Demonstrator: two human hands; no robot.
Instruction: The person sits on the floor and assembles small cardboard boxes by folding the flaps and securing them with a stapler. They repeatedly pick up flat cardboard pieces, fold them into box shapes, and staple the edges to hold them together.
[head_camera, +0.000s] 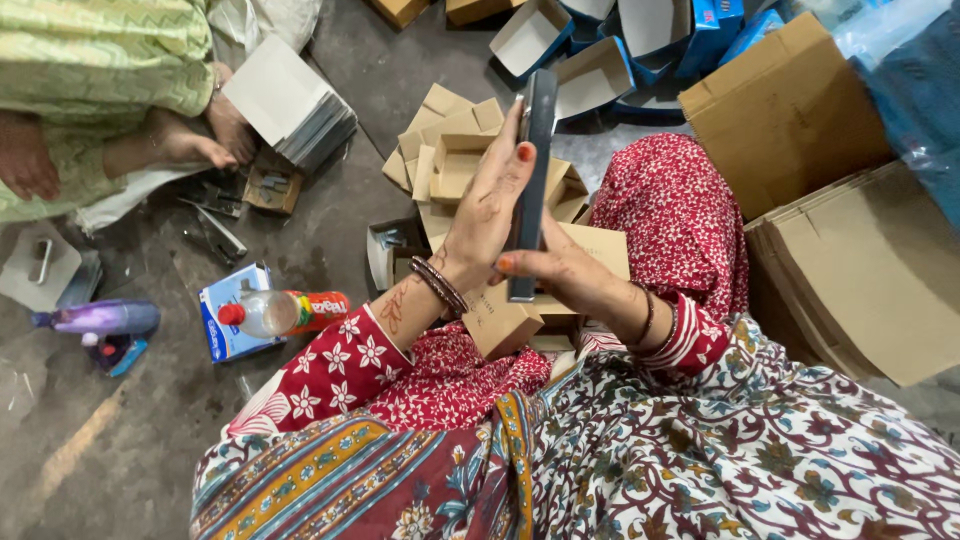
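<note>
Both hands are up in front of the chest, pressed on a thin dark flat stack (530, 190) held edge-on and upright — what it is made of is hard to say from this angle, it shows only a narrow grey edge. The left hand (492, 205) lies flat against its left face, fingers together and stretched upward, thumb tip hooked over the near edge. The right hand (565, 275) clamps it low from the right side; most of its fingers are hidden behind the stack, only the thumb shows at the bottom edge.

Right under the hands sits a small brown carton (510, 318), partly covered by the wrists, with a heap of folded brown cartons (455, 150) beyond it on the grey floor (330, 230). The red patterned knee (672, 215) blocks whatever lies to the right of that heap. Further right, flat cardboard sheets (870, 270) run out of frame. At the top, open blue-and-white boxes (600, 70) are cut by the edge.

Left side now — a plastic bottle with a red cap (282, 312) lies on a blue packet (228, 315), a purple bottle (100, 318) near it. Top left, another person in green (90, 70) is only partly in view, a foot beside a stack of white-topped sheets (295, 105).
</note>
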